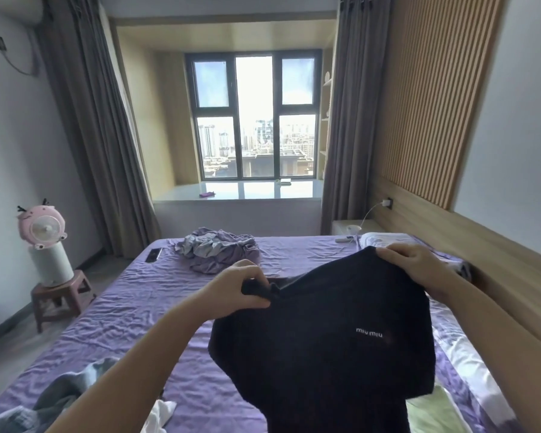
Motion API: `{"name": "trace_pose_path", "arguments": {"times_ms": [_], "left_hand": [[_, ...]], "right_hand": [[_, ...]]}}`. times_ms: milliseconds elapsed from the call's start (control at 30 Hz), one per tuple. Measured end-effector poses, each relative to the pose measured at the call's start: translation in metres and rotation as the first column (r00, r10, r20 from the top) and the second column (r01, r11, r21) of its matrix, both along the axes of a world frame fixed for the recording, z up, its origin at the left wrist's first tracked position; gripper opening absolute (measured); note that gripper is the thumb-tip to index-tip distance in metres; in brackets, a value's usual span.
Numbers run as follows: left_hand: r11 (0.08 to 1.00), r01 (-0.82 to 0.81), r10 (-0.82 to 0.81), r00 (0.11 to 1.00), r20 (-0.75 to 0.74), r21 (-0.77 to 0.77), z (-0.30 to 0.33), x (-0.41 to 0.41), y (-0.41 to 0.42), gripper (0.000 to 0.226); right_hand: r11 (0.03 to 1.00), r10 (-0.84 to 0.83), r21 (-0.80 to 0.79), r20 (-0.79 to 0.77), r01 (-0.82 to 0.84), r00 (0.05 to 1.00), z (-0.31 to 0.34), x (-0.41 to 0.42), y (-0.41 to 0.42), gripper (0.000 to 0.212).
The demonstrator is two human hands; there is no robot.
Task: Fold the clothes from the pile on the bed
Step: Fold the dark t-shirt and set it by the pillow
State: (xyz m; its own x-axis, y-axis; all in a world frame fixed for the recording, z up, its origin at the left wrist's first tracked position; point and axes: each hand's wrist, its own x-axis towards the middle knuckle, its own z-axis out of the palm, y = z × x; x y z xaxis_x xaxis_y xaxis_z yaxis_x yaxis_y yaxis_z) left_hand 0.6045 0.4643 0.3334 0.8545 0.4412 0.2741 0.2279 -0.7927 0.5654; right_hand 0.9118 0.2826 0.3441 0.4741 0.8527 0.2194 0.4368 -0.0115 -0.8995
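— What did the bed (113, 314) look like?
— It was covered by a wrinkled purple sheet. A crumpled heap of purple and grey fabric (221, 250) lay near its far end, and just left of that, close to the far left corner, sat a small dark flat object (153, 255), too small to identify.
— And closer in?
— Grey-blue clothing (57, 398) was bunched at the near left edge, with a bit of white cloth (160, 414) beside it. A pale green piece (434, 414) showed at the near right.
— Anything by the headboard side?
— A white pillow (384, 240) rested at the far right, with a small white object (344, 240) just left of it
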Motion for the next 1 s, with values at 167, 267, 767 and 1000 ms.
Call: {"name": "trace_pose_path", "arguments": {"times_ms": [167,267,767,1000], "left_hand": [[0.972,-0.024,0.076,0.974,0.214,-0.235,0.009,0.000,0.003,0.011],[0.899,-0.054,0.196,0.937,0.288,-0.435,0.017,-0.003,0.008,0.014],[0.917,-0.330,0.392,0.849,0.355,-0.223,0.069,0.002,0.023,0.049],[0.910,-0.358,0.410,0.849,0.333,-0.209,0.071,-0.009,0.030,0.044]], "right_hand": [[1.000,0.020,-0.012,0.006,-0.020,1.000,0.008,-0.005,0.000,0.038],[0.993,0.120,0.009,-0.008,-0.120,0.993,0.011,-0.009,-0.002,0.033],[0.947,0.317,-0.080,0.082,-0.311,0.945,0.017,-0.047,0.018,0.019],[0.953,0.280,0.059,0.193,-0.296,0.940,0.019,-0.053,0.022,0.012]]}}
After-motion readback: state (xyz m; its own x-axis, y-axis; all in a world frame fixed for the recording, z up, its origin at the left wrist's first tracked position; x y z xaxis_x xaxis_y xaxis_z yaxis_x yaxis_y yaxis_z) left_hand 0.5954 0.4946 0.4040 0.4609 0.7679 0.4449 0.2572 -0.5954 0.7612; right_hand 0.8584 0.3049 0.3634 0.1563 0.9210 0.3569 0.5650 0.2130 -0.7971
